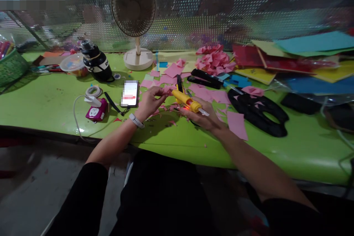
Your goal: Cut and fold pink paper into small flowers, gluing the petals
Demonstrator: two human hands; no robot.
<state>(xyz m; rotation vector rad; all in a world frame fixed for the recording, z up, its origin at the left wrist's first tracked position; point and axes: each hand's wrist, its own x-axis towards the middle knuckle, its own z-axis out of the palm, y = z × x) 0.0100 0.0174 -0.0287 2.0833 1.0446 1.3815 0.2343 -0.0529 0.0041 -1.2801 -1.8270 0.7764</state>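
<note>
View: head camera, forward and down over a green table (47,108).
Left hand (151,102): thumb and fingers pinch a small pink paper piece (166,90); white wristband (136,121) on the wrist.
Right hand (204,115): fingers wrapped round a yellow glue gun (183,98).
Glue gun position: over the table, between the hands, nozzle toward the pink paper piece; whether they touch, cannot tell. Clear stick protrudes at rear; red glow on its near side.
Pink scraps (173,122): scattered beneath and around both hands.
Pink heap (214,61): folded pieces, beyond the right hand.
Left of left hand: phone (129,94), magenta power adapter (96,110), tape roll (93,91).
Far edge: fan (137,59), upright; black bottle (96,62), tilted in view.
</note>
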